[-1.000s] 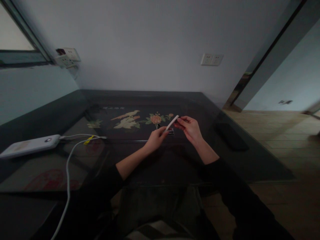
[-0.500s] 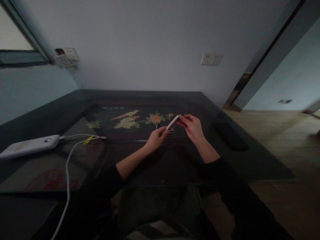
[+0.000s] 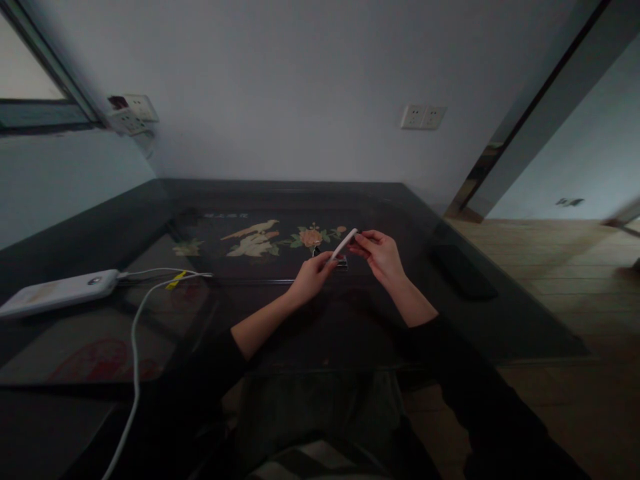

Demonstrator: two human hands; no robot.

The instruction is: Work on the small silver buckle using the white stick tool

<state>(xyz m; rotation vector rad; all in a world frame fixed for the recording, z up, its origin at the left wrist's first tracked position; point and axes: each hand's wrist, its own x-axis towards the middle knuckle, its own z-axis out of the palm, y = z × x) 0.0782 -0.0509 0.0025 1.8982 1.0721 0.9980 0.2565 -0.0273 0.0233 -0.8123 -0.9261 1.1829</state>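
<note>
Dim light fills a plain room where a dark, glossy glass-topped table point(image 3: 350, 333) meets a pale wall, its far edge running straight beneath a white double wall socket point(image 3: 423, 117) and its right edge slanting beside a wooden plank floor point(image 3: 560, 267) that opens toward a doorway. Under the glass near the middle lies an inlaid picture of a bird and flowers point(image 3: 260, 240) in cream, green and pink. Both forearms reach in from dark sleeves over a broad bare stretch of tabletop near the person's body. Over the picture's right end, the left hand point(image 3: 311, 277) pinches the lower end of a small, slim white bar point(image 3: 345, 244), smooth with rounded ends and tilted up to the right. The right hand point(image 3: 383, 255) meets its upper end with fingers curled close together; whether they grip something small and dark there cannot be told. A small shiny metal object point(image 3: 341, 263), too dim to identify, sits just below the bar. Far left, near the table's edge, a flat white power bank point(image 3: 60, 292) lies with white cables point(image 3: 135, 333) trailing off the near edge. To the right, well apart from the hands, rests a flat black rectangle point(image 3: 463, 270), possibly a phone.
</note>
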